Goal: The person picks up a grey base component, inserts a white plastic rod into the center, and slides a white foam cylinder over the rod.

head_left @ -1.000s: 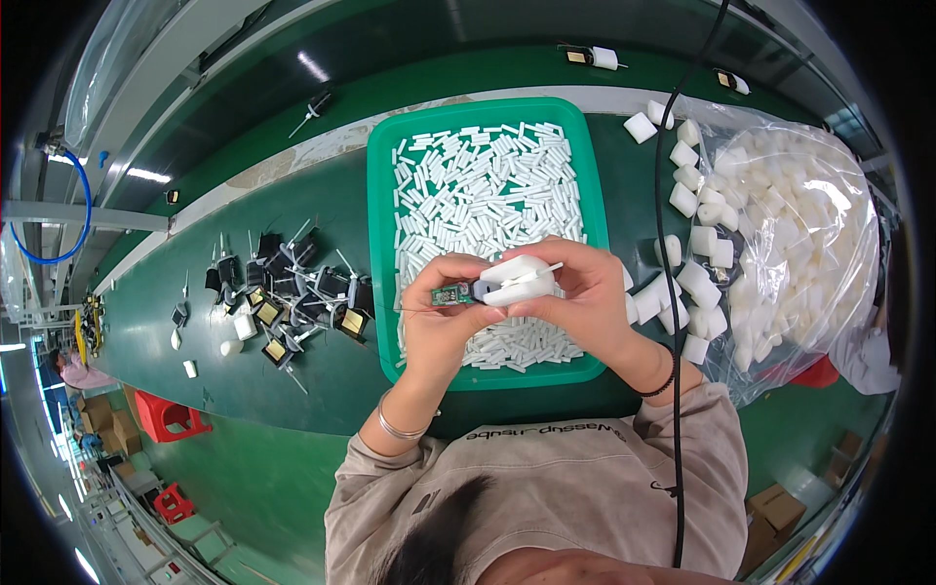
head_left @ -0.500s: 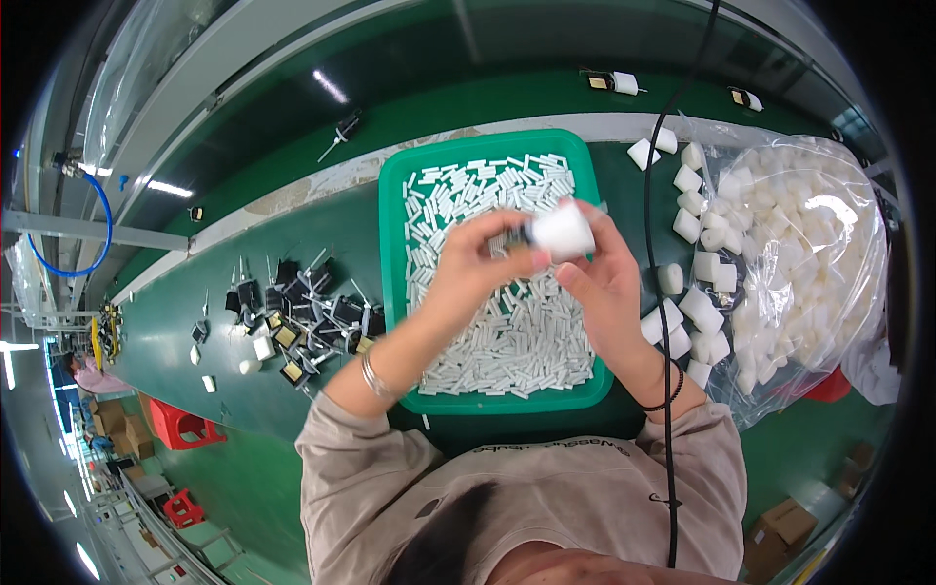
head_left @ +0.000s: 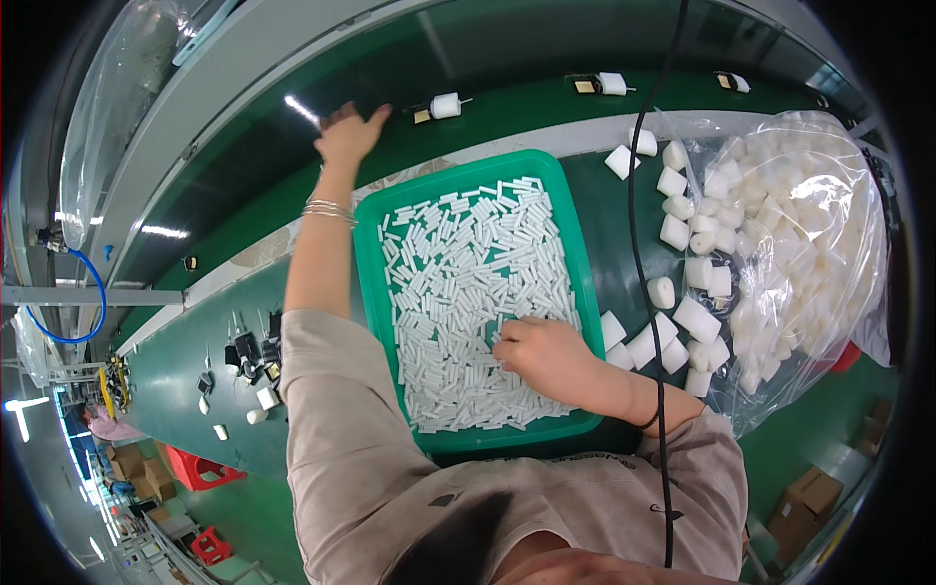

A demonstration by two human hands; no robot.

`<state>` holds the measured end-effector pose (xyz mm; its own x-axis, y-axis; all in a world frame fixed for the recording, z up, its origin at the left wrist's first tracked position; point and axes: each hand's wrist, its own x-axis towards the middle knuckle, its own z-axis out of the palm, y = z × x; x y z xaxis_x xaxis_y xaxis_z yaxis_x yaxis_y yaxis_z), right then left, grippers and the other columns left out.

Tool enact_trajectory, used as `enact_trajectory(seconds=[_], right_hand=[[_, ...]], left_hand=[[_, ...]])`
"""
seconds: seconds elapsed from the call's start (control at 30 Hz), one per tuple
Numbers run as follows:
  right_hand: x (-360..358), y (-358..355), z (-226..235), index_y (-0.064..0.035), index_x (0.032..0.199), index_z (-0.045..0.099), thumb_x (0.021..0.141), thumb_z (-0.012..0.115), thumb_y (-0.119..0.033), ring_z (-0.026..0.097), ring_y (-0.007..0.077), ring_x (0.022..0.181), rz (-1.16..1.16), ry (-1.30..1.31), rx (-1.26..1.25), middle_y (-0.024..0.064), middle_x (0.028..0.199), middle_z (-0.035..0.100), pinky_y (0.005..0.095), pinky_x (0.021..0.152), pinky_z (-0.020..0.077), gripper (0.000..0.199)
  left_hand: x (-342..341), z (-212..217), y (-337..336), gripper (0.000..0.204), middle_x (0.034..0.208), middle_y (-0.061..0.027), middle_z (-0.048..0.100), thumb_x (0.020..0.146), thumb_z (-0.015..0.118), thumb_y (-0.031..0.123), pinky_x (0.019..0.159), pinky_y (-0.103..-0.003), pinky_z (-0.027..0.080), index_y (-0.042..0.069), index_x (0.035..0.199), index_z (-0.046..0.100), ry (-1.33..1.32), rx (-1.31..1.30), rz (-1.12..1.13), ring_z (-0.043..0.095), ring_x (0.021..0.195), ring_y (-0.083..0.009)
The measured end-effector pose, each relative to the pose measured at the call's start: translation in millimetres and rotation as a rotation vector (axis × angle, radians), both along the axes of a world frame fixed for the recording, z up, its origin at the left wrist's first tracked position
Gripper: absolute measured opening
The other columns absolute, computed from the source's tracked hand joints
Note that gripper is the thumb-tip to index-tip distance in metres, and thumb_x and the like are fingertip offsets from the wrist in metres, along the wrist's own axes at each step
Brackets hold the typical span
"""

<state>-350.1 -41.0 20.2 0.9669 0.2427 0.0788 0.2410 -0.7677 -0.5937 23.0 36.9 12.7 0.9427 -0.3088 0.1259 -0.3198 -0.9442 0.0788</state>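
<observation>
My left hand (head_left: 351, 135) is stretched out over the green belt at the far side, fingers spread, holding nothing. To the right of it, a black part with a white foam cylinder (head_left: 446, 105) lies on the belt. My right hand (head_left: 551, 363) is down in the green tray (head_left: 369, 283), its fingers curled and pressed together at the loose short white tubes (head_left: 458, 322). Its fingertips are partly hidden, so I cannot make out what they hold.
Two similar parts (head_left: 611, 84) (head_left: 733, 83) lie farther right on the belt. Loose white foam cylinders (head_left: 673, 231) and a clear bag (head_left: 799, 234) full of them are right of the tray. Black parts (head_left: 249, 351) are piled at the left. A black cable (head_left: 639, 244) hangs in front.
The black part with the white cylinder, held between both hands before, now lies on the belt. My left hand has reached far left; my right hand has dropped into the tray.
</observation>
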Motion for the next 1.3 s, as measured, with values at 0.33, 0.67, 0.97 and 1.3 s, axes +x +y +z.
enact_trajectory(seconds=[0.33,0.67,0.97,1.3], right_hand=[[4,-5,10,-0.0084,0.081,0.064,0.069,0.064,-0.012,0.059,0.0236,0.07,-0.069,-0.082,0.219,0.0072,0.076,0.062,0.0333,0.061,0.0463,0.013],[6,-8,33,-0.0063,0.083,0.063,0.076,0.06,-0.009,0.056,0.0201,0.065,-0.229,-0.055,0.62,0.0078,0.075,0.058,0.0268,0.057,0.0443,0.008],[-1,-1,41,0.0058,0.091,0.06,0.076,0.06,0.004,0.06,0.0124,0.07,-0.303,0.277,1.339,0.0106,0.081,0.063,0.0225,0.065,0.0497,0.015],[-3,-2,43,0.0059,0.091,0.059,0.076,0.06,0.002,0.06,0.0122,0.069,-0.246,0.272,1.376,0.0096,0.078,0.062,0.0228,0.063,0.0502,0.015]], left_hand=[[-15,22,75,0.037,0.09,-0.0112,0.061,0.061,0.073,0.024,0.073,-0.037,0.047,0.009,0.093,0.063,-0.116,0.029,-0.238,0.059,0.083,-0.0288],[-231,79,113,0.05,0.108,-0.0157,0.055,0.062,0.066,-0.007,0.072,-0.028,0.051,0.004,0.107,0.048,0.714,-1.502,-0.371,0.057,0.085,-0.0166],[-308,43,120,0.051,0.113,-0.0098,0.048,0.068,0.059,-0.007,0.077,-0.034,0.051,0.01,0.112,0.04,1.025,-1.982,-0.272,0.051,0.096,-0.023],[-313,43,115,0.054,0.115,-0.0112,0.047,0.067,0.057,-0.009,0.076,-0.035,0.052,0.009,0.114,0.038,0.883,-1.858,-0.312,0.051,0.098,-0.0237]])
